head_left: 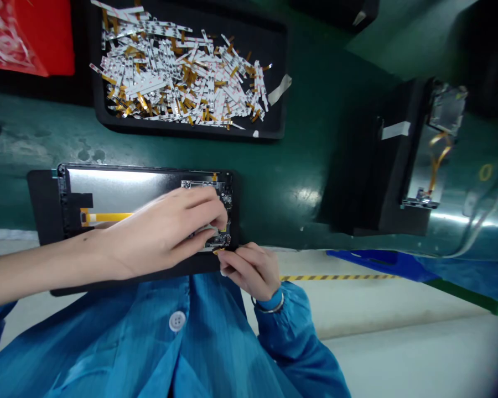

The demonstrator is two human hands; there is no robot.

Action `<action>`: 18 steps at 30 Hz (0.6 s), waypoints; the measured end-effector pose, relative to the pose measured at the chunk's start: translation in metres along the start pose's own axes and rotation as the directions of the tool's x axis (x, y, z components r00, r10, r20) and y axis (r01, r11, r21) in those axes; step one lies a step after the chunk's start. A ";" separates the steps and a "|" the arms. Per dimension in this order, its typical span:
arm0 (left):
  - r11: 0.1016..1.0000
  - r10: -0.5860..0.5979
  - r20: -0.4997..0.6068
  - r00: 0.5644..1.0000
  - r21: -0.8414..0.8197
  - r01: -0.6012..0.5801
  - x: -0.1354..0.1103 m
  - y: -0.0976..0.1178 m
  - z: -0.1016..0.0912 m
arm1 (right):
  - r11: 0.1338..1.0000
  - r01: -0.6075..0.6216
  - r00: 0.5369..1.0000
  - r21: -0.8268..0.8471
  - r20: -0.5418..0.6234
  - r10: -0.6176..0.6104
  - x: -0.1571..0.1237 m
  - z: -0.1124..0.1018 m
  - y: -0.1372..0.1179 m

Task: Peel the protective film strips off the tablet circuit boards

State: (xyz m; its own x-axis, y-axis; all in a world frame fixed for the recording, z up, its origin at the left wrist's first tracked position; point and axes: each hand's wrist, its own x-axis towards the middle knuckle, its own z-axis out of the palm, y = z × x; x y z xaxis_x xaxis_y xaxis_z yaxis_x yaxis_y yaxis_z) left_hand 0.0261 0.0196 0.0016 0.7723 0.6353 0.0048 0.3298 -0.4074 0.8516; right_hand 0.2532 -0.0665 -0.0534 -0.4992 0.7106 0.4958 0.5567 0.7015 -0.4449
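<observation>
An opened tablet [120,182] with a bare metal back plate and an orange ribbon cable [110,217] lies on a black pad [45,199]. Across its right end reaches my left hand [170,224], fingers curled down over the circuit board [225,199]; whatever lies under the fingertips is hidden. At the tablet's lower right corner, my right hand [253,270] pinches a small orange-brown flex cable [218,251] between thumb and fingers. The two hands are close together, and the flex cable's far end cannot be made out.
Behind the tablet sits a black tray [182,130] heaped with white-and-orange flex strips [182,72]. A red bin [50,38] stands at the far left. To the right, another opened device [429,149] leans on a black block [382,182]. The green table's front edge runs beside my right hand.
</observation>
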 end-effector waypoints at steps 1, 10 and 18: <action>1.000 0.010 -0.005 1.000 0.010 -0.010 -0.002 -0.001 0.000 | 1.000 -0.007 1.000 0.002 0.010 0.007 0.001 -0.001 -0.001; 0.998 0.056 -0.022 0.998 0.021 -0.056 -0.012 -0.008 0.001 | 1.000 -0.030 0.998 0.000 0.059 0.030 0.005 -0.005 -0.005; 0.993 0.096 -0.035 0.995 0.069 -0.093 -0.013 -0.011 0.004 | 0.996 -0.072 0.994 -0.043 0.074 0.075 0.011 -0.007 -0.011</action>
State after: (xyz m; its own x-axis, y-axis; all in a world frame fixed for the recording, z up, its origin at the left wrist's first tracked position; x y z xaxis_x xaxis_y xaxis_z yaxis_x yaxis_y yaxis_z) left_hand 0.0146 0.0132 -0.0096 0.7811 0.6156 0.1044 0.2930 -0.5090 0.8093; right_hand 0.2464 -0.0667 -0.0385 -0.5038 0.7635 0.4041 0.6192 0.6454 -0.4473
